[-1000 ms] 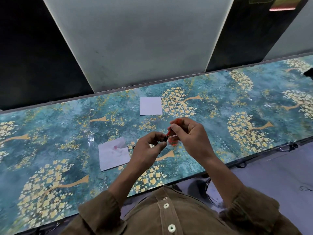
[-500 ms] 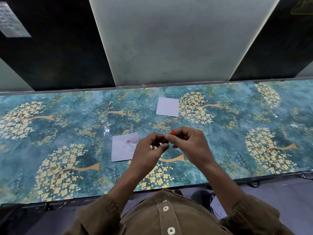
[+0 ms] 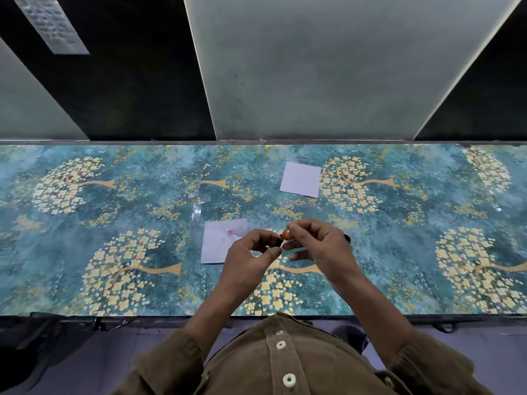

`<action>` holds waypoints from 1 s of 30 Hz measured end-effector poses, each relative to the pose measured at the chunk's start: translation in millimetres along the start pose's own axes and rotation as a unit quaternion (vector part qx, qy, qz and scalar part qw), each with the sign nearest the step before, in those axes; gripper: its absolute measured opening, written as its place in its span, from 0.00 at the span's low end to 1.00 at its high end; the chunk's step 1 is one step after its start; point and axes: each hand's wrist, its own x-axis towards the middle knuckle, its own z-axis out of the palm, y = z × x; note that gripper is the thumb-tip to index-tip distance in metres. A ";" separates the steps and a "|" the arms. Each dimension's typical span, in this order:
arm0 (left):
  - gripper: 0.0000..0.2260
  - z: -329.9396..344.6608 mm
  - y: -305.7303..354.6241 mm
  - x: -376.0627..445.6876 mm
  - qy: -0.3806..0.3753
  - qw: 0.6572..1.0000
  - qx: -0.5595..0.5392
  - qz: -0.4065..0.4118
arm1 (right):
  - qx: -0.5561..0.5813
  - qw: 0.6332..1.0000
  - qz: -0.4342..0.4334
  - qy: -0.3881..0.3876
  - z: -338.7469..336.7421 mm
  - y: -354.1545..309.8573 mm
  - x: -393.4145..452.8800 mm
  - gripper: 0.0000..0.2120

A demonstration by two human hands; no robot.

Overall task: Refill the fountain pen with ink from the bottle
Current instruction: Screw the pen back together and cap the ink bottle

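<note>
Both my hands meet above the near middle of the patterned table (image 3: 114,223). My left hand (image 3: 251,260) pinches a small dark part of the fountain pen (image 3: 278,243) between thumb and fingers. My right hand (image 3: 319,246) pinches a small red and clear pen part (image 3: 285,233) at its fingertips, touching the dark part. A dark end (image 3: 347,238) pokes out behind my right hand. Most of the pen is hidden by my fingers. No ink bottle is in view.
A white paper square with a pink stain (image 3: 219,240) lies just left of my hands. A clean white paper square (image 3: 301,179) lies farther back. A wall with grey and dark panels rises directly behind the table's far edge.
The camera has swung so the table sits level and centred. My hands have stayed together on the pen parts, fingertips shifting slightly; less of the red part shows than before.
</note>
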 end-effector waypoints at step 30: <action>0.07 -18.4 -22.9 -38.2 0.129 0.985 -0.025 -0.115 | -0.287 0.951 0.112 0.013 13.0 87.6 79.2 0.04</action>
